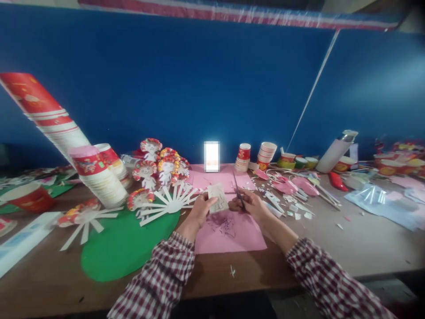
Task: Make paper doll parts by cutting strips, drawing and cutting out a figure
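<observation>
My left hand [201, 210] grips a small pale piece of paper [217, 197] with dark line drawing on it, held above a pink sheet [229, 239]. Just to the right, my right hand [253, 204] is closed around a pair of dark scissors [239, 195], blades pointing up and away from me. A small gap separates the blades from the paper. Dark scribbled marks cover the middle of the pink sheet below. The scissor handles are mostly hidden by my fingers.
Stacked paper cups [99, 177] lean at the left beside a green sheet [129, 248]. Cut-out paper figures [168, 170] and a white paper fan [174, 204] stand nearby. Paper scraps [297, 208], clear plastic [381, 204] and a tilted bottle [335, 153] occupy the right. A blue partition [199, 79] rises behind.
</observation>
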Motion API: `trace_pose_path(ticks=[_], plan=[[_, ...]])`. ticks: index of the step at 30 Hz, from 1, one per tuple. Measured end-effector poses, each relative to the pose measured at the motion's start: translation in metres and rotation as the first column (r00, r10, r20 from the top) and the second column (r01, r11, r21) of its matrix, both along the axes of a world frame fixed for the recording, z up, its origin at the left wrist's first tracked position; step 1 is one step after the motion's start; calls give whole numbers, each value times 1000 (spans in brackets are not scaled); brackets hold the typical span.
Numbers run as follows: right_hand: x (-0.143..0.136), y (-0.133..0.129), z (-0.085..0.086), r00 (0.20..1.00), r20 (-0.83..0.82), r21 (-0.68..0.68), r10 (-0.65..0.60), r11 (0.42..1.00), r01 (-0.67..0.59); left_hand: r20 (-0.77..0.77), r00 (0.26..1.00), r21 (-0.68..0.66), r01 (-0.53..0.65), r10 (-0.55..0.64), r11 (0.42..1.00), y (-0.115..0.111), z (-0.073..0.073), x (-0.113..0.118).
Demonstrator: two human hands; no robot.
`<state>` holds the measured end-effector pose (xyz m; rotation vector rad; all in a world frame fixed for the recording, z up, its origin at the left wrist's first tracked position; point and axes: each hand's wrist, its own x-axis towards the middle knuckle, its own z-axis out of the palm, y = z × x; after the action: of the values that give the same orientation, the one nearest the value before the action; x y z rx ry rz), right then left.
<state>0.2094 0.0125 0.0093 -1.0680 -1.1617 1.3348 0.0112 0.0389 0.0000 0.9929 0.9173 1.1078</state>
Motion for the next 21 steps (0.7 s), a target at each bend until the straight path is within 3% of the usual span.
trace_pose_path(ticks=[6, 21], plan=[[8, 6, -20, 992, 100, 63, 79, 994, -85, -44, 999, 14, 5, -5, 1000, 1, 4, -1], [10, -2, -24, 920, 255, 61, 296, 945, -321, -53, 999, 19, 10, -9, 1000, 0, 0, 4]])
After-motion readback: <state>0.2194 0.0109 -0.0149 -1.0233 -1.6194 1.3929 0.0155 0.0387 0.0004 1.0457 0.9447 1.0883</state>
